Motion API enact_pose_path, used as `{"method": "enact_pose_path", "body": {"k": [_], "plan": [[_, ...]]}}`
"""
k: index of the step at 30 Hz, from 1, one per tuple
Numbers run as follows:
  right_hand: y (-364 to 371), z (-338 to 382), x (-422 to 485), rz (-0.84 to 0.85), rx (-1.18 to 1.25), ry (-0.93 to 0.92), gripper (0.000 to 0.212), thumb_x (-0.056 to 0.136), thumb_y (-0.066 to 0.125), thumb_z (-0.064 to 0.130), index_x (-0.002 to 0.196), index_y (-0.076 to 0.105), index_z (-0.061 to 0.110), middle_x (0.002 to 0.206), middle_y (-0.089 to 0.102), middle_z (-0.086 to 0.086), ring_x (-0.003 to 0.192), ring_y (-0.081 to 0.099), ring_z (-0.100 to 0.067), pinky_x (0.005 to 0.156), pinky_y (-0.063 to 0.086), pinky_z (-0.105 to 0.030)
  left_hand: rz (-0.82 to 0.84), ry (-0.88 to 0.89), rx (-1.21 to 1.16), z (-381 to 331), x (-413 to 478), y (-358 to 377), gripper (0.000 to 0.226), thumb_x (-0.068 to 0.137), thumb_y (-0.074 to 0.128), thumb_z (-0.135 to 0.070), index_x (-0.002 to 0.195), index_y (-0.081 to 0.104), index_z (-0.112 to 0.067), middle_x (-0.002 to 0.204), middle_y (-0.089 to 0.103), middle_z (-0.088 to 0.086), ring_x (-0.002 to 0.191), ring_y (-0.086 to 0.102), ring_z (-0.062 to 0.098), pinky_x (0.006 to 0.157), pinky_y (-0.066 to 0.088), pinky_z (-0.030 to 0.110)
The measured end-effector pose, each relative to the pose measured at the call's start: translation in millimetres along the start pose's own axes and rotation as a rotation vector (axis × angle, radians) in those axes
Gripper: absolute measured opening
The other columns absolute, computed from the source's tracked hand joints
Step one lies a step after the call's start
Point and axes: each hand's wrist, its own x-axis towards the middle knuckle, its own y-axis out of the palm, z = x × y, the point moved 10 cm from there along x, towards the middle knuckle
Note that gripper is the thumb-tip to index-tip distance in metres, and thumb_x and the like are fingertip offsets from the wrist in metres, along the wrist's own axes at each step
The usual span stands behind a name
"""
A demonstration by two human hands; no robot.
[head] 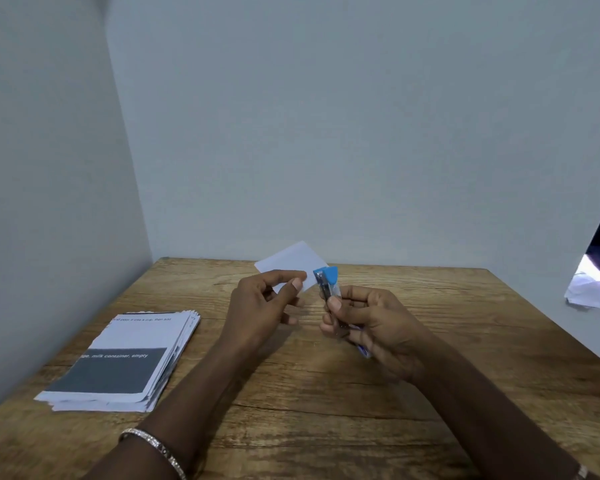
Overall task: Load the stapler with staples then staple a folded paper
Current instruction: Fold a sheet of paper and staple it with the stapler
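Note:
My left hand [264, 303] pinches a small folded white paper [291, 263] between thumb and forefinger, holding it above the wooden table [326, 393]. My right hand [371, 327] grips a small blue stapler [328, 285], nose pointing up and away. The stapler's blue front end sits at the paper's right edge, touching or overlapping it. The lower part of the stapler is hidden inside my fingers. No loose staples are visible.
A stack of printed sheets [125, 362] with a grey band lies on the table's left side. Grey walls close in at the left and back. Crumpled white paper [589, 292] shows at the far right edge, beyond the table.

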Motion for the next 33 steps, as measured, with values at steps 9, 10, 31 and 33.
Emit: {"method": "enact_pose_path", "body": {"k": [9,10,31,33], "plan": [[-4,-4,-2,-0.025,-0.001,0.069,0.027,0.074,0.075,0.005,0.097,0.072,-0.007,0.074,0.067,-0.013,0.069,0.068,-0.02,0.075,0.064,-0.036,0.026,-0.068,-0.268,0,-3,2,0.022,0.094,0.063,0.003,0.109,0.076,-0.007,0.119,0.07,0.024,0.093,0.078,0.02,0.075,0.062,0.024],[-5,-5,-3,-0.028,0.001,0.08,0.029,0.072,0.075,0.008,0.097,0.072,-0.007,0.075,0.067,-0.013,0.07,0.067,-0.02,0.077,0.064,-0.037,0.027,-0.075,-0.297,0,-3,3,0.022,0.094,0.063,0.004,0.111,0.075,-0.005,0.117,0.07,0.024,0.093,0.078,0.023,0.076,0.062,0.024],[-6,-10,-3,-0.084,-0.017,0.12,0.042,0.074,0.076,0.007,0.113,0.071,-0.006,0.091,0.076,-0.017,0.082,0.074,-0.02,0.083,0.062,-0.033,0.091,-0.086,-0.266,-2,-2,12,0.028,0.096,0.059,0.004,0.114,0.076,-0.011,0.11,0.06,0.022,0.097,0.06,0.032,0.082,0.063,0.034],[-7,-11,-3,-0.096,-0.011,0.124,0.034,0.081,0.072,0.002,0.114,0.07,-0.008,0.09,0.075,-0.017,0.078,0.073,-0.02,0.081,0.061,-0.033,0.085,-0.09,-0.259,-1,-2,12,0.029,0.096,0.06,0.003,0.114,0.076,-0.012,0.109,0.058,0.016,0.097,0.06,0.032,0.082,0.062,0.033]]}}
